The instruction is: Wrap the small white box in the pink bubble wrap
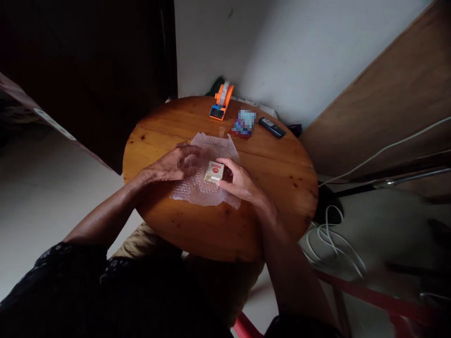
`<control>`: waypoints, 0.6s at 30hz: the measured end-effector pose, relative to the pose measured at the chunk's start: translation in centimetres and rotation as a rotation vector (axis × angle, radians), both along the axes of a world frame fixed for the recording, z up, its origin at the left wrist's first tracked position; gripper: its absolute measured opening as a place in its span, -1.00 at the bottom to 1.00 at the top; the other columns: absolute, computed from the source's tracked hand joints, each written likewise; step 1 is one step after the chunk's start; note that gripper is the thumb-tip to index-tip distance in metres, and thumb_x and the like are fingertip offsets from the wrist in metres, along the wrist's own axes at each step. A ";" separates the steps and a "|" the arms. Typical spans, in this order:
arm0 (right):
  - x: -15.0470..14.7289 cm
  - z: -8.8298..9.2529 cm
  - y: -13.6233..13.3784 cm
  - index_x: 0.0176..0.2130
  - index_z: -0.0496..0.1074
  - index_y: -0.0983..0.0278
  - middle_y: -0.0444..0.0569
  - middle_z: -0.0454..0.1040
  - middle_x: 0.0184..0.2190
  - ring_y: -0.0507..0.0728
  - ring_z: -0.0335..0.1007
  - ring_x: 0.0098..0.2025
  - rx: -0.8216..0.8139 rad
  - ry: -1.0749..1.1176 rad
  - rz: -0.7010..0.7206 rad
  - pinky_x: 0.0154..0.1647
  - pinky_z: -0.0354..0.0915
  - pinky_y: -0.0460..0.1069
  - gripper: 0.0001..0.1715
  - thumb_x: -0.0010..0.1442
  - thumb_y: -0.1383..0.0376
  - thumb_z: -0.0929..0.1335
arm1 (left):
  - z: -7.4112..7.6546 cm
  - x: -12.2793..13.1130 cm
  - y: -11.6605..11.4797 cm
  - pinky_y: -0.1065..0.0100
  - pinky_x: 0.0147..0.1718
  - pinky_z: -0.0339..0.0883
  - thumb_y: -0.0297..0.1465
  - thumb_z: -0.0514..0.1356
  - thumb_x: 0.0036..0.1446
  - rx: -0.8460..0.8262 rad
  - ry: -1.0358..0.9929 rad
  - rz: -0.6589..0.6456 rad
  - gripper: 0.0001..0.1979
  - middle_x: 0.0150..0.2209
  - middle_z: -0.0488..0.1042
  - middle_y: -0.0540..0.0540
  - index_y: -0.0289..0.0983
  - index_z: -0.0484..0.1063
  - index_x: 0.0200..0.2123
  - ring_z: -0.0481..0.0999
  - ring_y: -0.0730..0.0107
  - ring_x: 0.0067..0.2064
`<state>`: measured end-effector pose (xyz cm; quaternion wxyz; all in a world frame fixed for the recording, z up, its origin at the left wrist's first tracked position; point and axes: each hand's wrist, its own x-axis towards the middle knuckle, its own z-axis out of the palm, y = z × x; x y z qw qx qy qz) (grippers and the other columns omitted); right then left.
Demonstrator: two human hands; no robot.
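A sheet of clear bubble wrap [214, 149] lies spread on a round wooden table [282, 183]. On it sits a small cream box with a red label [214, 171]. My right hand [238, 180] grips that box from its right side, fingers curled round it. My left hand [176, 163] rests on the left part of the wrap with its fingers bent, pinching the wrap's edge close to the box.
At the table's far edge stand an orange tape dispenser [221, 102], a blurred colourful packet [243, 123] and a dark phone [271, 127]. A wooden board [387, 98] leans at the right. White cables [334, 244] trail on the floor by red metal bars.
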<state>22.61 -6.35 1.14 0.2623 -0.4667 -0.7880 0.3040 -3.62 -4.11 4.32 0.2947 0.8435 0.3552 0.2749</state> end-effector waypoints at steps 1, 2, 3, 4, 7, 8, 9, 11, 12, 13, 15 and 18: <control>0.0 0.1 0.0 0.20 0.34 0.24 0.12 0.52 0.09 0.30 0.49 0.07 -0.010 0.002 -0.001 0.11 0.40 0.22 -0.25 0.01 0.35 0.42 | 0.6 -0.1 -0.7 0.10 0.10 0.36 -0.28 0.27 0.14 0.048 0.035 0.005 -0.68 -0.01 0.57 -0.18 -0.25 0.51 -0.05 0.53 0.13 0.02; 0.0 0.2 0.0 0.21 0.34 0.24 0.12 0.52 0.09 0.30 0.49 0.06 -0.023 0.005 -0.001 0.10 0.41 0.23 -0.25 0.01 0.35 0.42 | 1.1 -0.2 -1.5 0.08 0.11 0.33 -0.28 0.26 0.15 0.103 0.076 -0.011 -0.76 -0.10 0.59 -0.14 -0.25 0.53 -0.14 0.55 0.18 -0.05; 0.0 0.3 0.0 0.21 0.34 0.24 0.12 0.53 0.08 0.29 0.50 0.05 -0.036 0.009 0.002 0.10 0.41 0.23 -0.25 0.02 0.34 0.43 | 1.4 -0.2 -2.5 0.05 0.16 0.28 -0.27 0.26 0.16 0.145 0.126 -0.042 -0.79 -0.14 0.60 -0.11 -0.23 0.53 -0.17 0.55 0.21 -0.10; 0.0 0.4 0.0 0.21 0.34 0.24 0.12 0.53 0.07 0.29 0.50 0.04 -0.045 0.015 0.007 0.09 0.41 0.22 -0.24 0.01 0.34 0.43 | 1.5 -0.2 -3.5 0.02 0.20 0.22 -0.26 0.27 0.15 0.178 0.182 -0.067 -0.79 -0.16 0.59 -0.09 -0.21 0.53 -0.17 0.54 0.21 -0.10; 0.1 0.6 0.0 0.22 0.34 0.22 0.09 0.51 0.09 0.28 0.48 0.08 -0.035 0.040 0.029 0.14 0.39 0.22 -0.23 0.00 0.36 0.43 | 0.5 0.1 -6.4 -0.09 0.28 0.10 -0.19 0.36 0.07 0.242 0.316 -0.082 -0.59 -0.09 0.56 -0.13 -0.20 0.51 -0.02 0.48 0.06 0.02; 0.1 0.6 0.0 0.22 0.34 0.21 0.08 0.50 0.11 0.28 0.47 0.10 -0.030 0.050 0.039 0.16 0.38 0.22 -0.23 0.00 0.37 0.43 | -0.1 0.3 -7.2 -0.12 0.29 0.07 -0.18 0.38 0.06 0.262 0.331 -0.058 -0.55 -0.06 0.54 -0.16 -0.22 0.51 -0.01 0.46 0.02 0.05; 0.1 0.6 0.0 0.22 0.33 0.20 0.08 0.50 0.12 0.28 0.46 0.11 -0.031 0.062 0.049 0.17 0.37 0.23 -0.22 0.00 0.37 0.43 | -0.7 0.5 -7.8 -0.12 0.28 0.09 -0.18 0.37 0.08 0.270 0.343 -0.012 -0.55 -0.03 0.52 -0.19 -0.23 0.51 0.01 0.44 0.00 0.07; 0.1 0.6 0.0 0.23 0.32 0.22 0.08 0.50 0.12 0.26 0.47 0.10 -0.064 0.096 0.069 0.17 0.38 0.22 -0.22 0.01 0.37 0.42 | -1.8 1.0 -8.6 -0.11 0.24 0.16 -0.20 0.36 0.11 0.279 0.340 0.072 -0.54 0.01 0.50 -0.21 -0.23 0.49 0.06 0.42 -0.01 0.08; 0.2 0.6 0.0 0.23 0.32 0.23 0.08 0.50 0.11 0.25 0.48 0.09 -0.088 0.118 0.074 0.16 0.39 0.21 -0.23 0.02 0.37 0.42 | -2.2 1.3 -8.8 -0.11 0.23 0.17 -0.21 0.35 0.12 0.280 0.337 0.109 -0.54 0.02 0.49 -0.22 -0.23 0.48 0.07 0.41 -0.01 0.08; 0.2 0.6 0.0 0.23 0.31 0.23 0.09 0.51 0.11 0.25 0.48 0.08 -0.113 0.139 0.074 0.15 0.39 0.21 -0.23 0.02 0.37 0.41 | -2.5 1.6 -8.9 -0.12 0.23 0.18 -0.23 0.35 0.13 0.286 0.332 0.139 -0.53 0.03 0.48 -0.22 -0.22 0.47 0.09 0.40 -0.01 0.09; 0.3 0.7 0.0 0.23 0.32 0.23 0.08 0.50 0.13 0.25 0.47 0.11 -0.151 0.174 0.064 0.17 0.38 0.21 -0.27 0.06 0.34 0.40 | -2.8 2.2 -8.8 -0.13 0.25 0.17 -0.24 0.34 0.15 0.309 0.326 0.177 -0.54 0.07 0.46 -0.23 -0.23 0.48 0.10 0.38 -0.02 0.12; 0.8 1.1 0.1 0.18 0.36 0.18 0.05 0.46 0.18 0.23 0.41 0.18 -0.178 0.235 0.044 0.24 0.31 0.21 -0.43 0.19 0.18 0.37 | -2.9 3.1 -8.1 -0.09 0.26 0.18 -0.28 0.29 0.20 0.363 0.304 0.199 -0.67 0.13 0.44 -0.22 -0.21 0.54 0.02 0.37 0.00 0.17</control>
